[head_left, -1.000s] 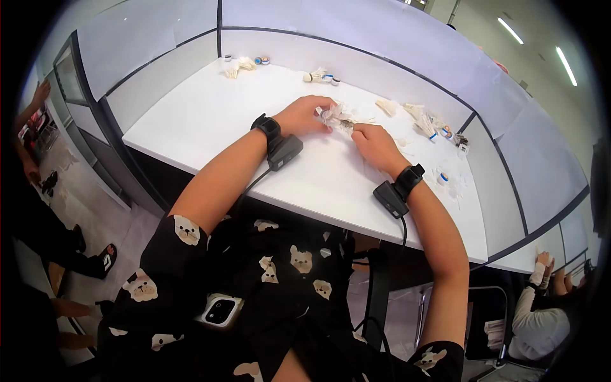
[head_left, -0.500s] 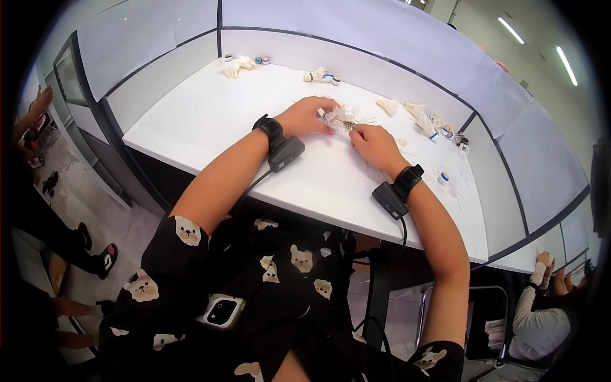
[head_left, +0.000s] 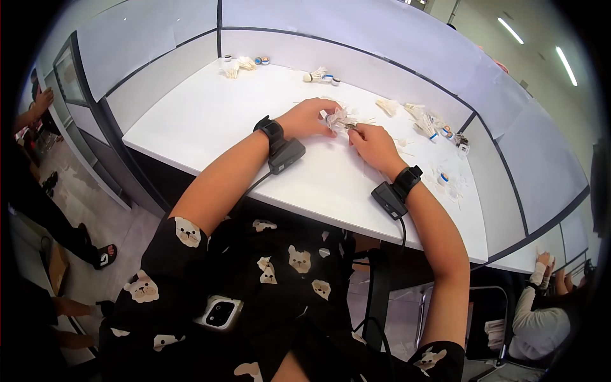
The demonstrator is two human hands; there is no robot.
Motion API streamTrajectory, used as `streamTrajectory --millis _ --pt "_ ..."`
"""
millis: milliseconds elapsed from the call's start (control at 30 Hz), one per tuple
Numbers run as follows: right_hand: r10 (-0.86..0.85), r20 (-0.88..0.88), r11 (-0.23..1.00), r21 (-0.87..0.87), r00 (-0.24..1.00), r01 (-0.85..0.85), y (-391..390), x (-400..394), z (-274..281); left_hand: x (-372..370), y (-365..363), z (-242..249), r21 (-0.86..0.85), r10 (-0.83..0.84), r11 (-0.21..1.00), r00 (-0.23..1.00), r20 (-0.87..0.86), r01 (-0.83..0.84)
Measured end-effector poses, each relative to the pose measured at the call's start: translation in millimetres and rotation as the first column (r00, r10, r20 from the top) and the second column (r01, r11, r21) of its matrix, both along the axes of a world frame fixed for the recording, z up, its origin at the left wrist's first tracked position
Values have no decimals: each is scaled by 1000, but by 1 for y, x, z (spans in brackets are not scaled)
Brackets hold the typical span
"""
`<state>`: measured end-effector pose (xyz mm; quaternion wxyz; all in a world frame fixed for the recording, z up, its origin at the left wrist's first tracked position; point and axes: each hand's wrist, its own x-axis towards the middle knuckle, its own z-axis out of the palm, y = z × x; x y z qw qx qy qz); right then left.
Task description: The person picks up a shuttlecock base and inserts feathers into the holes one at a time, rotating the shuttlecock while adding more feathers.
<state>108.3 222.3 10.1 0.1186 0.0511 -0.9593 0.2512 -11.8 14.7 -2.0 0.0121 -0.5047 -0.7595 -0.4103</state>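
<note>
A ragged white shuttlecock [head_left: 341, 120] is gripped by my left hand [head_left: 307, 118] above the middle of the table. Its fingers curl round the cork end, which they partly hide. My right hand [head_left: 377, 146] is closed in a pinch at the feather side of the shuttlecock. Something small and dark shows at those fingertips, too small to name. Behind my hands lie a feather piece [head_left: 386, 106] and another shuttlecock [head_left: 316, 76].
Feather skirts [head_left: 238, 67] and loose corks [head_left: 261, 60] lie at the back left of the white table [head_left: 210, 130]. More shuttlecock parts [head_left: 425, 123] are at the right, beside a cork [head_left: 443, 178]. Low partitions [head_left: 356, 76] enclose the table. A phone [head_left: 220, 312] rests on my lap.
My right fingertips and the shuttlecock have shifted slightly, and the feathers sit at a different angle. Both hands keep their hold. At the far left, another person has moved a little.
</note>
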Motion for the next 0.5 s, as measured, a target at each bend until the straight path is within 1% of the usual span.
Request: streamTrajectory --millis 67,167,267,367,500 --pt "-8 2 1000 -4 1000 8 -1 0 1 1 -1 1 8 3 1000 1000 5 -3" --pt "-36 5 997 -65 999 37 -1 -1 -1 2 -2 1 27 -2 1000 1000 13 2" --pt "-54 -35 996 -77 998 51 2 -4 -5 -1 -1 0 26 -2 1000 1000 8 1" --pt "-65 -93 997 -40 994 61 7 -9 -12 -1 -2 0 25 7 1000 1000 12 -8" --pt "-122 -86 993 -3 989 122 5 -6 -6 -3 -1 -3 32 11 999 1000 17 -12"
